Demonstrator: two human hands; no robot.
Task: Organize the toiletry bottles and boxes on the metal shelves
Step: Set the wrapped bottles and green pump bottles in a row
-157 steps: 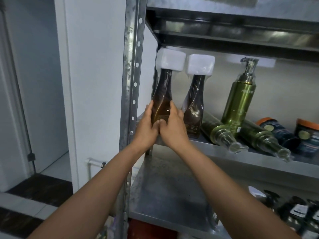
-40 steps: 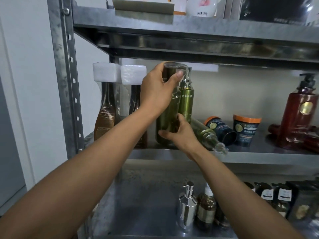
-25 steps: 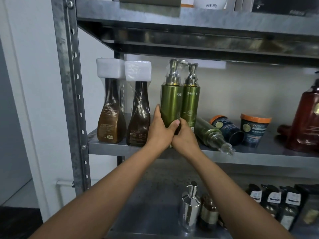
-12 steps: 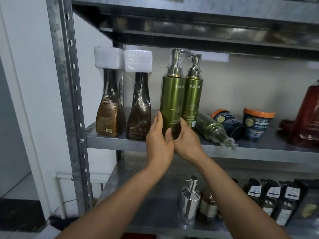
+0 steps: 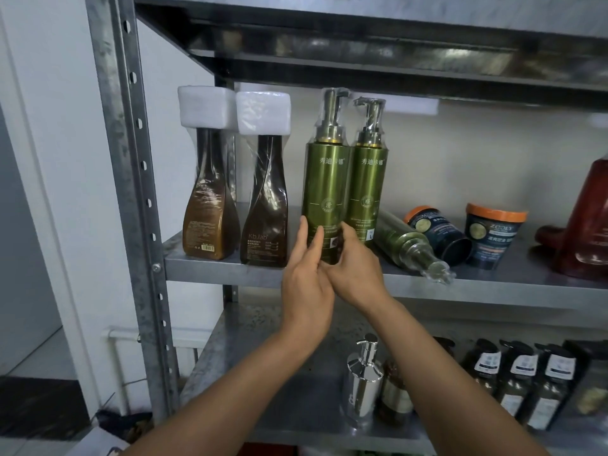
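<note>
Green pump bottle stands upright on the middle shelf near its front edge, touching a second green pump bottle just behind and to its right. Your left hand rests against the lower left side of the front bottle, with the fingers straight and pointing up, not wrapped round it. Your right hand grips the base from the right, with the thumb across the front and the fingers curled out of sight. The two hands touch each other in front of the shelf edge.

Left of them, a lighter brown bottle and a darker brown bottle stand side by side, each with a white foam cap. To the right, a third green bottle lies on its side with its nozzle over the front edge. Beyond it, a tipped jar lies beside an upright jar. A chrome pump dispenser stands on the lower shelf.
</note>
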